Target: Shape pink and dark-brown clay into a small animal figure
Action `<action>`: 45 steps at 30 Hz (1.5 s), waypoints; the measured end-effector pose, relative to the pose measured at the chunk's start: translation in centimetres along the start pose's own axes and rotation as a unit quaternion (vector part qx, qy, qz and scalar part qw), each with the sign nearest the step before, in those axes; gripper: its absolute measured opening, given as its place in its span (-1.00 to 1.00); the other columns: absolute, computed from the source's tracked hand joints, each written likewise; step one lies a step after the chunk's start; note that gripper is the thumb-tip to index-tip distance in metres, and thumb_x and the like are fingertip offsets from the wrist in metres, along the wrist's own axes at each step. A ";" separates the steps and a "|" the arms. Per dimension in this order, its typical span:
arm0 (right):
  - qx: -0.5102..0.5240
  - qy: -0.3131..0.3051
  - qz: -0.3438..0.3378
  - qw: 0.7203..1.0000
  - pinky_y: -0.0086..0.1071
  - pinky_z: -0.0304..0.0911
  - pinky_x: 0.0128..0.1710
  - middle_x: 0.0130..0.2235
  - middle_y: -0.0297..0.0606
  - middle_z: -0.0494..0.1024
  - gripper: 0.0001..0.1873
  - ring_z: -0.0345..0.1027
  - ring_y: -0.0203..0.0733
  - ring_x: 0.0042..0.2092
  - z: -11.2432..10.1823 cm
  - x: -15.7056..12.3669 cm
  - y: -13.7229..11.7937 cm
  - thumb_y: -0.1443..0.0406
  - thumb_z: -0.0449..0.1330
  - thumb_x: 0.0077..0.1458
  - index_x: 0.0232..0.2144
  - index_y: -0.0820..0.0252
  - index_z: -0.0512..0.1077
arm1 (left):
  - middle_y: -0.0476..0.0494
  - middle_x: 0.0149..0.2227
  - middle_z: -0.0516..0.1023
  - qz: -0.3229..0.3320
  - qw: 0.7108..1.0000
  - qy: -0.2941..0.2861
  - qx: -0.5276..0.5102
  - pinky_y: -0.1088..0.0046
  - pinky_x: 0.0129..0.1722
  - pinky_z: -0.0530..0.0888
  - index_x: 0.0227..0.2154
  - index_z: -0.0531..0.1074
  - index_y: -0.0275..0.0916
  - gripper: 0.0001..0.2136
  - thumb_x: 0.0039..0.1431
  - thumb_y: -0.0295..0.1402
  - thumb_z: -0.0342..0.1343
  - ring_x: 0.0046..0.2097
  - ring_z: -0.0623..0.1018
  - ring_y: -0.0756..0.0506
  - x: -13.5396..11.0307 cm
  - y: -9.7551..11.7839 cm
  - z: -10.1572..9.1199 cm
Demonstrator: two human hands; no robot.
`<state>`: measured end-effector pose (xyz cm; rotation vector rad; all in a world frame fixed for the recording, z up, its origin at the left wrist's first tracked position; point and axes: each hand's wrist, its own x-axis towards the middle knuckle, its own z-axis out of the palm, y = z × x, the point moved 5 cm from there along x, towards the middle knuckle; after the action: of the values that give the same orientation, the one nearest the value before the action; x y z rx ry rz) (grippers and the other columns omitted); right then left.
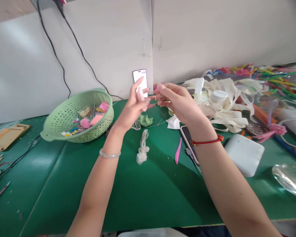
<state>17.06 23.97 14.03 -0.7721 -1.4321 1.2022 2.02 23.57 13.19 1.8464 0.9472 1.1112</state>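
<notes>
While the left hand (133,107) and right hand (179,99) hang close together over the desk (128,197), a crumpled green scrap (146,120) lies just below the left one

Left fingers loosely spread, right ones curled in narrow, can't tell if either's pinching anything tbh. Clear crinkly bundle (142,149) lies on the near side of the scrap.

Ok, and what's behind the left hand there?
Behind the left hand, a phone with a lit screen stands upright near the pale wall. Fingers cover part of the screen, so whatever shows there can't be seen.
</notes>
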 end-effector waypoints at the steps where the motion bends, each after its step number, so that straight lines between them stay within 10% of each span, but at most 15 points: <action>1: 0.010 -0.016 0.004 1.000 -0.46 0.22 -0.45 -0.46 -0.36 0.42 -0.68 0.28 -0.38 -0.45 -0.1 -0.1 -0.2 0.10 0.28 0.23 -0.42 0.16 0.35 | -0.14 0.30 0.37 -0.015 1.000 0.008 -0.025 0.09 0.14 0.52 0.41 -0.03 0.12 -0.34 0.28 -0.29 -0.01 0.30 0.43 -0.26 0.0 0.0 -0.3; 8: 0.023 -0.338 0.072 0.938 -0.55 -0.05 -0.70 -0.65 -0.53 0.33 -0.77 0.11 -0.45 -0.67 4.8 -2.1 0.2 0.27 0.23 0.26 -0.36 0.12 0.22 | -0.23 0.14 0.55 -0.061 0.990 0.020 -0.125 0.19 0.04 0.57 0.36 0.14 -0.13 -0.39 0.32 -0.04 -0.29 0.12 0.60 -0.22 -0.3 0.6 -0.8; 24: 0.182 -0.270 0.139 0.935 -0.59 -0.16 -0.73 -0.71 -0.58 0.22 -0.77 -0.09 -0.49 -0.70 6.5 -1.5 2.1 0.35 0.17 0.25 -0.44 0.15 0.23 | -0.20 0.14 0.56 -0.042 0.992 0.007 -0.115 0.21 0.07 0.56 0.21 0.34 -0.13 -0.32 0.39 0.03 -0.57 0.09 0.61 -0.16 -0.4 0.5 0.6; 31: 0.151 -0.227 0.131 0.953 -0.56 -0.15 -0.73 -0.69 -0.55 0.23 -0.72 -0.02 -0.48 -0.69 6.5 -1.3 2.7 0.35 0.21 0.22 -0.49 0.14 0.20 | -0.15 0.13 0.57 -0.091 0.995 0.040 -0.019 0.27 -0.04 0.59 0.25 0.33 -0.05 -0.40 0.41 0.04 -0.42 0.10 0.60 -0.19 -0.4 -0.5 0.3; 38: 0.120 -0.315 0.090 0.937 -0.55 -0.06 -0.72 -0.66 -0.56 0.28 -0.75 0.09 -0.46 -0.69 6.5 -1.9 1.3 0.36 0.22 0.19 -0.45 0.12 0.20 | -0.21 0.16 0.54 -0.073 0.993 0.070 -0.067 0.24 0.00 0.58 0.26 0.31 -0.13 -0.33 0.38 0.07 -0.48 0.12 0.59 -0.22 -0.4 -0.3 -0.6; 45: 0.156 -0.232 0.102 0.955 -0.55 -0.11 -0.74 -0.70 -0.59 0.22 -0.79 -0.04 -0.46 -0.71 6.3 -1.4 1.8 0.35 0.19 0.22 -0.42 0.13 0.23 | -0.14 0.04 0.61 -0.076 0.995 0.048 -0.034 0.29 -0.01 0.61 0.15 0.45 -0.09 -0.42 0.39 -0.01 -0.38 0.12 0.59 -0.18 -0.6 -0.1 0.6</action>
<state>11.08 21.56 12.35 -0.4386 -1.5027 1.8076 2.32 22.94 12.74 1.6497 1.0732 1.1323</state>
